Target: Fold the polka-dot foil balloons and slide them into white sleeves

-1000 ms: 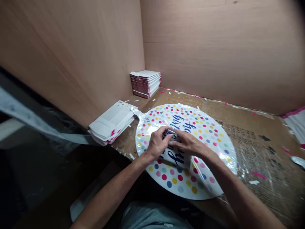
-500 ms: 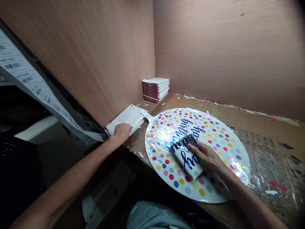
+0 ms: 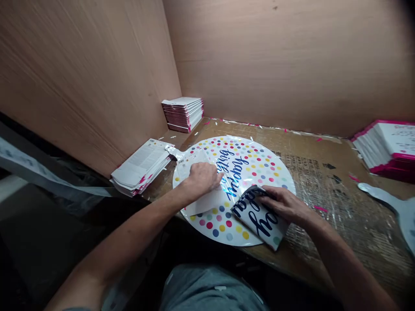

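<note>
A round white foil balloon (image 3: 264,162) with coloured dots and blue "happy birthday" lettering lies flat on the worktop, its neck toward the left. My left hand (image 3: 203,176) has its fingers closed on a white printed paper sleeve (image 3: 204,203), held over the balloon's left part. In my right hand (image 3: 285,204) is a folded foil balloon (image 3: 264,222) with dark lettering, gripped at its upper right edge above the flat balloon's near right side. Left of the flat balloon, a pile of similar paper sleeves (image 3: 142,162) lies fanned out.
A neat stack of pink-edged sleeves (image 3: 183,113) stands in the back corner. Another stack of pink-edged packs (image 3: 387,144) is at the right, with part of a silvery white foil piece (image 3: 385,198) nearby. Wooden walls (image 3: 259,65) enclose the left and back; paper scraps litter the cardboard-covered worktop (image 3: 311,172).
My left hand has moved right from the sleeve pile, bringing one sleeve over the flat balloon. My right hand still holds the folded balloon, now nearer the flat balloon's edge. The view has turned right.
</note>
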The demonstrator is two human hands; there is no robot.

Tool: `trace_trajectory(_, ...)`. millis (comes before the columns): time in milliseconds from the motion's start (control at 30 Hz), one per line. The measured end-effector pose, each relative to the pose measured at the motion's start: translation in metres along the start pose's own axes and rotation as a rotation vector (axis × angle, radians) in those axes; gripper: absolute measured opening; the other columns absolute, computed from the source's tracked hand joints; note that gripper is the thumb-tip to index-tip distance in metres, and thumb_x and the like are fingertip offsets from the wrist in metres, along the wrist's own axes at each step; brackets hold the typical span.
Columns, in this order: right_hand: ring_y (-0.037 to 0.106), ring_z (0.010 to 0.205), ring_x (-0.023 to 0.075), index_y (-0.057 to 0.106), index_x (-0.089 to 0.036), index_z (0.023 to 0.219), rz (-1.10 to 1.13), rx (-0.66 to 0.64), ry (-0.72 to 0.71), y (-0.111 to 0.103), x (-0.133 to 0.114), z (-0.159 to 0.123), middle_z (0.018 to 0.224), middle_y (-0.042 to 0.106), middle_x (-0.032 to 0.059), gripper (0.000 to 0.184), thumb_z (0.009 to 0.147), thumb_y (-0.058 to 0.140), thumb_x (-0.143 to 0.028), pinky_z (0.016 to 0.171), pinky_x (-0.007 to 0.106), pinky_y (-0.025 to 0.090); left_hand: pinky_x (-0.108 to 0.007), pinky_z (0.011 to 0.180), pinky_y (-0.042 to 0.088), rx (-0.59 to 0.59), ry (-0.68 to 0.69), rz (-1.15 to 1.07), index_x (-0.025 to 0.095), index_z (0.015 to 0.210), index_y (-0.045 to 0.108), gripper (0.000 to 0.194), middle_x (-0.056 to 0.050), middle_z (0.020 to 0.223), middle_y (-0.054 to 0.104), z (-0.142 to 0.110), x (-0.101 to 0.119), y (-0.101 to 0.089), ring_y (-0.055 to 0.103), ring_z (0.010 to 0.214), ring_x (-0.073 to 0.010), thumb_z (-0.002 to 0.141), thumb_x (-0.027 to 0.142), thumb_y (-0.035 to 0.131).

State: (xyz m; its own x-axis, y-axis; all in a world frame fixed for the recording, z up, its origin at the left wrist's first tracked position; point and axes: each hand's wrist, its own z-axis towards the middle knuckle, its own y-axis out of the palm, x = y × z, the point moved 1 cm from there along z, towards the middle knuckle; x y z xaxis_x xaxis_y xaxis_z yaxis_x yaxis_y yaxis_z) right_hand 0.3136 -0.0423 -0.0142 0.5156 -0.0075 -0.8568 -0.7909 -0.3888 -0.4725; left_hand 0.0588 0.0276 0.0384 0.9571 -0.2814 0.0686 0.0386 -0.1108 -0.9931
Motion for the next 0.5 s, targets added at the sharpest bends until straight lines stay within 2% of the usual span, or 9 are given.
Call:
trace_trajectory(33,0.062,0.078,0.0220,0.068,-0.020,0.099,-0.036,0.019,-0.006,-0.003,0.001,-0.007,0.088,0.070,0.0054,0.036,0.087,0.054,-0.051,0.067,0.031,0.050,-0.041,0.079,0.050,-0.009,-0.006,0.003,0.010,0.085,0.072,0.059,-0.019,0.086,0.070,0.000,0.007,0.005,0.068,0.090,-0.0333,0.094,0.059,0.041)
trace_trajectory(100,0.060,0.076,0.0206,0.066,-0.020,0.095,-0.105,0.061,-0.021,-0.001,-0.003,-0.014,0.086,0.068,0.0050,0.036,0.090,0.048,-0.051,0.068,0.031,0.048,-0.040,0.079,0.050,-0.001,0.007,0.014,0.012,0.085,0.071,0.059,-0.017,0.087,0.070,-0.004,0.004,0.014,0.067,0.090,-0.0313,0.095,0.059,0.038)
trace_trajectory(200,0.057,0.071,0.0179,0.061,-0.021,0.091,-0.190,0.085,-0.042,0.018,-0.019,-0.006,0.081,0.065,0.0034,0.036,0.095,0.039,-0.049,0.064,0.028,0.045,-0.039,0.088,0.049,0.068,0.206,-0.024,0.016,0.094,0.067,0.042,-0.013,0.102,0.068,-0.016,-0.023,0.029,0.062,0.102,-0.0279,0.093,0.054,0.049)
trace_trajectory(300,0.057,0.071,0.0168,0.057,-0.022,0.089,-0.379,0.084,-0.064,0.045,-0.035,0.020,0.080,0.064,0.0027,0.030,0.098,0.037,-0.042,0.064,0.027,0.042,-0.040,0.098,0.047,0.119,0.362,-0.056,0.017,0.105,0.062,0.035,-0.012,0.116,0.062,-0.025,-0.041,0.046,0.055,0.115,-0.0272,0.090,0.048,0.058)
trace_trajectory(400,0.059,0.075,0.0182,0.059,-0.022,0.091,-0.668,0.079,-0.036,0.065,-0.043,0.040,0.085,0.066,0.0043,0.025,0.098,0.039,-0.035,0.063,0.027,0.036,-0.040,0.100,0.047,0.124,0.375,0.014,0.014,0.110,0.060,0.031,-0.015,0.119,0.059,-0.028,-0.037,0.055,0.049,0.122,-0.0282,0.094,0.040,0.053)
trace_trajectory(500,0.060,0.076,0.0186,0.060,-0.022,0.092,-0.799,0.053,-0.010,0.069,-0.043,0.045,0.085,0.067,0.0049,0.026,0.099,0.039,-0.035,0.061,0.027,0.033,-0.040,0.088,0.053,0.073,0.366,0.115,0.009,0.109,0.061,0.032,-0.019,0.114,0.059,-0.028,-0.026,0.055,0.052,0.116,-0.0313,0.095,0.035,0.050)
